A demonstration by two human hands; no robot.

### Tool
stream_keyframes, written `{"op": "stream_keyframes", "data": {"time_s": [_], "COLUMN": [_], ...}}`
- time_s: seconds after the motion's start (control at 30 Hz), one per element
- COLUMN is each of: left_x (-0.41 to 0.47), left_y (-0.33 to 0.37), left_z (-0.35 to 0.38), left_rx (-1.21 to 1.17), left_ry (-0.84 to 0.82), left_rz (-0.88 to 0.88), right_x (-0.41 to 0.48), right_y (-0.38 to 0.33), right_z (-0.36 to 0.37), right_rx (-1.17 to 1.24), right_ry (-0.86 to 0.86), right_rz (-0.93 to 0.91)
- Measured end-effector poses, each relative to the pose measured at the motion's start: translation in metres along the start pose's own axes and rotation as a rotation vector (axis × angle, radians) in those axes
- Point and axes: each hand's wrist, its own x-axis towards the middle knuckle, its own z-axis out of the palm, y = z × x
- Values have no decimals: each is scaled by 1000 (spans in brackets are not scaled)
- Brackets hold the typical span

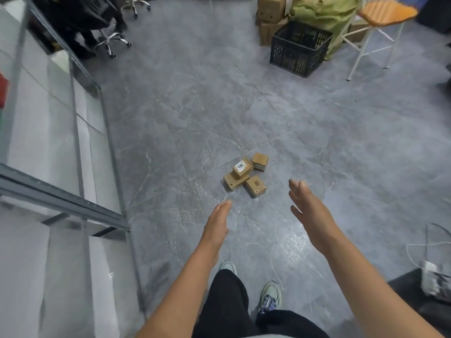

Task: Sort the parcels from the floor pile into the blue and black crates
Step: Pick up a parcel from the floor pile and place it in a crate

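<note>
Four small brown cardboard parcels [240, 172] make up the pile in the head view, the only view given. They huddle touching one another on the grey marbled floor tiles [195, 113], ahead of the person's pale trainers [271, 295]. Both hands hang before the camera with fingers straight and a little spread, holding nothing. The left hand [217, 223] has its palm turned inward, and the right hand [308, 208] faces it. The pile lies beyond the fingertips and between the two hands, somewhat closer to the left hand's line than to the right's. The left fingertips point almost at the flat parcel [230, 184] on the pile's near-left side, while the cube-like parcel [255, 186] at the near right sits across from the right fingertips. Resting partly on the flat one is the parcel with a white printed label [242, 167], and the fourth parcel [260, 161] stands just beside it at the far right, so the cluster runs diagonally from near-left to far-right. As the person appears to be standing, I judge the hands to be well above the floor, so a reach means going down as well as forward. The black slatted plastic crate [300, 48] stands well apart, far ahead and right of the pile, which favours the right hand for carrying there. No blue crate shows.
</note>
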Motion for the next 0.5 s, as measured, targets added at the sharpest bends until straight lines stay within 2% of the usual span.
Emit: {"op": "stream_keyframes", "data": {"time_s": [0.23,0.5], "left_x": [90,254], "left_y": [21,54], "left_z": [2,-20], "left_rx": [-13,-81], "left_ry": [35,35], "left_rz": [-63,-199], "right_x": [90,249], "right_y": [-5,-27], "right_z": [3,34], "right_rx": [-28,-93], "right_ry": [4,7], "right_rz": [91,214]}}
